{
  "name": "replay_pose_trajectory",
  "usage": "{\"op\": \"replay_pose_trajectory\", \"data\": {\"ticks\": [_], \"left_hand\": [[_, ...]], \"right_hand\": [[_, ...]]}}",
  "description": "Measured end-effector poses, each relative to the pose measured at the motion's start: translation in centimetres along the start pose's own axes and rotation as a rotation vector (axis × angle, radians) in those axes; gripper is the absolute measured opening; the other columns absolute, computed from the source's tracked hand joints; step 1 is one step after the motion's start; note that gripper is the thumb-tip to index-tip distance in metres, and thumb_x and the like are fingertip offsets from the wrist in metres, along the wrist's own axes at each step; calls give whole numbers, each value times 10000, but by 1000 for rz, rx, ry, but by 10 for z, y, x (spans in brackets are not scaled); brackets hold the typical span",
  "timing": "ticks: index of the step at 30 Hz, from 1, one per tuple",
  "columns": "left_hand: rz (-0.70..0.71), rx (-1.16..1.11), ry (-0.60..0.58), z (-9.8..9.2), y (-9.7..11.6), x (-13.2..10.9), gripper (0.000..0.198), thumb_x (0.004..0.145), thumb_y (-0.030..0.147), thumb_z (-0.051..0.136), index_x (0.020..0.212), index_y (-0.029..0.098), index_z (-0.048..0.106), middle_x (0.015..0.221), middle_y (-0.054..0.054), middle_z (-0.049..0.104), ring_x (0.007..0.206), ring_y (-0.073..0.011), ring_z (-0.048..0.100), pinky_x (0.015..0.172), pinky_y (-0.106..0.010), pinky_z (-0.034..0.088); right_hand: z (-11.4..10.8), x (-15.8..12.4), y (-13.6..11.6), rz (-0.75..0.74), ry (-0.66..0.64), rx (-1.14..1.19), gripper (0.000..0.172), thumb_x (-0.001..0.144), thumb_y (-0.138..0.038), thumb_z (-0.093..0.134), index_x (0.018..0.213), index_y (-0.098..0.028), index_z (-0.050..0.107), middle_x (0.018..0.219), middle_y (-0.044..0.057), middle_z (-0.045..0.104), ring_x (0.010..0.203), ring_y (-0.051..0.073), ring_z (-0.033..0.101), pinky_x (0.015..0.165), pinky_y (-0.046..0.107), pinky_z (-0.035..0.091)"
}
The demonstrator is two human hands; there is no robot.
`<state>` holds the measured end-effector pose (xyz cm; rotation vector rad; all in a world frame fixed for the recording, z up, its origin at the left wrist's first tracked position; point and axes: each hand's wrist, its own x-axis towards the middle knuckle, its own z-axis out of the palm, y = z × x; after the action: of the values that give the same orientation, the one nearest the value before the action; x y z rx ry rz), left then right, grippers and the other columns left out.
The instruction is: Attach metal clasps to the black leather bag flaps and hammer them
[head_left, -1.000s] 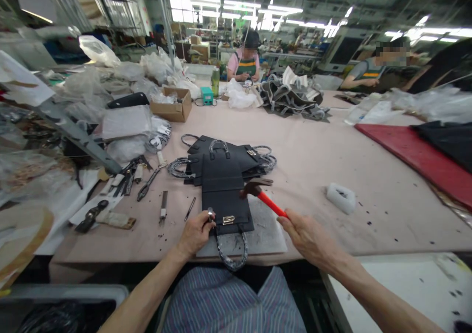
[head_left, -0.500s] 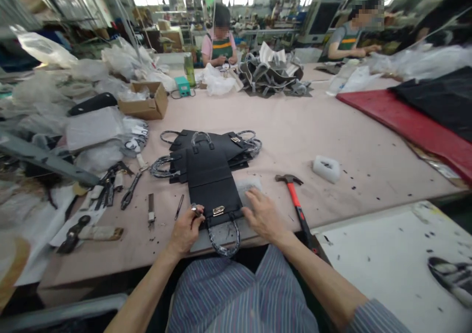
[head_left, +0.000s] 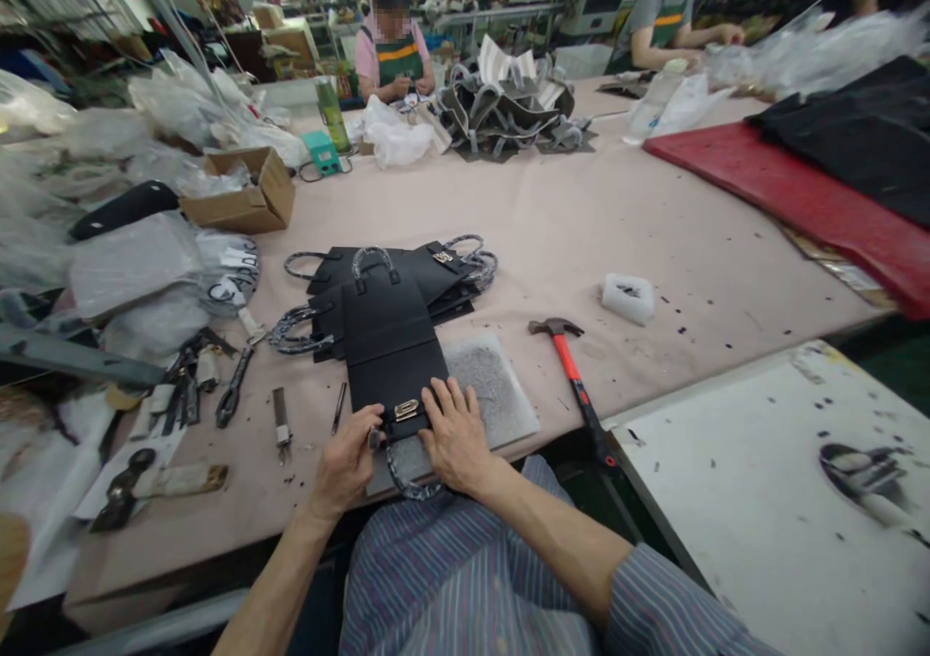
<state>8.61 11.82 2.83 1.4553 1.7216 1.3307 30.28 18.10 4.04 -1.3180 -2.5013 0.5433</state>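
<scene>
A black bag panel [head_left: 396, 351] with a gold clasp [head_left: 407, 410] lies flat before me, its near end over a grey slab [head_left: 501, 394]. My left hand [head_left: 345, 462] is closed at the panel's near left corner. A small dark, shiny piece shows at its fingers, too small to name. My right hand [head_left: 459, 433] lies flat with fingers stretched over the near right corner, beside the clasp. The plastic-wrapped handle [head_left: 407, 482] hangs toward my lap between the hands. Behind lie more black bag panels [head_left: 428, 273] with wrapped handles.
A red-handled claw hammer [head_left: 567, 360] and a white block [head_left: 628, 297] lie to the right. Another hammer [head_left: 156, 482], pliers [head_left: 236, 385] and a pen-like tool [head_left: 339, 407] are on the left. A cardboard box [head_left: 243, 201] stands behind them. Two people work across the table.
My right hand has moved left from the slab onto the panel's corner, uncovering the slab. My left hand stays at the left corner. The view has tilted down and shifted.
</scene>
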Motion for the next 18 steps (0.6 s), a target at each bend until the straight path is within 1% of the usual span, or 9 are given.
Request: {"op": "replay_pose_trajectory", "data": {"ticks": [1, 3, 5, 6, 8, 10, 11, 14, 18], "left_hand": [[-24, -23, 26, -1, 2, 3, 228, 876, 413, 688, 946, 198, 715, 1090, -94, 764, 1054, -251, 729, 1011, -435, 572], [-143, -147, 179, -4, 2, 7, 268, 898, 434, 658, 979, 180, 689, 1063, -94, 764, 974, -247, 750, 901, -420, 623], [-247, -258, 317, -11, 0, 8, 296, 890, 453, 666, 977, 170, 673, 1016, -85, 769, 902, -234, 760, 816, -391, 644], [-270, -267, 343, -14, 0, 7, 297, 878, 452, 685, 970, 170, 677, 1000, -80, 772, 898, -228, 760, 826, -387, 642], [-253, -209, 328, -20, 3, 3, 273, 856, 427, 722, 957, 174, 699, 1006, -74, 774, 939, -221, 754, 927, -405, 615], [-191, -170, 279, -18, 12, 0, 249, 852, 400, 737, 951, 173, 708, 1055, -77, 768, 998, -229, 744, 1021, -446, 569], [-161, -178, 254, -13, 18, 0, 243, 852, 393, 738, 946, 171, 705, 1074, -80, 764, 1011, -236, 741, 1033, -464, 561], [-111, -223, 168, 12, 36, 6, 220, 851, 368, 743, 943, 171, 704, 1094, -85, 759, 1021, -244, 739, 1007, -469, 578], [-75, -246, 78, 49, 49, 21, 176, 854, 322, 738, 950, 176, 713, 1101, -88, 760, 1013, -237, 744, 974, -448, 600]], "right_hand": [[1, 0, -4, 8, 3, 18, 625, 947, -339, 568, 1524, -144, 425, 1628, 142, 348, 1503, 387, 257, 1213, 610, 167], [0, 0, -7, 11, 9, 70, 626, 940, -364, 582, 1512, -149, 443, 1622, 138, 360, 1502, 381, 259, 1218, 603, 161], [-6, -1, -2, -2, 11, 145, 644, 929, -396, 596, 1506, -152, 446, 1607, 140, 385, 1496, 356, 282, 1223, 582, 172], [-11, -2, 3, -12, 15, 184, 657, 929, -398, 592, 1512, -144, 429, 1598, 147, 395, 1491, 337, 298, 1225, 567, 181], [-21, -4, 18, -17, 44, 234, 656, 928, -364, 576, 1515, -126, 407, 1582, 162, 412, 1480, 307, 323, 1225, 555, 188], [-27, -4, 34, 7, 79, 228, 576, 919, -288, 563, 1467, -139, 465, 1556, 155, 445, 1467, 303, 338, 1217, 567, 187], [-29, -4, 41, 21, 89, 210, 520, 909, -253, 565, 1417, -156, 519, 1534, 143, 474, 1457, 311, 348, 1210, 577, 188], [-26, -3, 55, 27, 93, 157, 390, 891, -198, 580, 1278, -205, 628, 1459, 102, 550, 1415, 318, 389, 1195, 579, 199], [-19, -3, 57, 16, 117, 122, 399, 887, -210, 613, 1284, -244, 637, 1453, 80, 547, 1407, 317, 383, 1201, 572, 177]]}}
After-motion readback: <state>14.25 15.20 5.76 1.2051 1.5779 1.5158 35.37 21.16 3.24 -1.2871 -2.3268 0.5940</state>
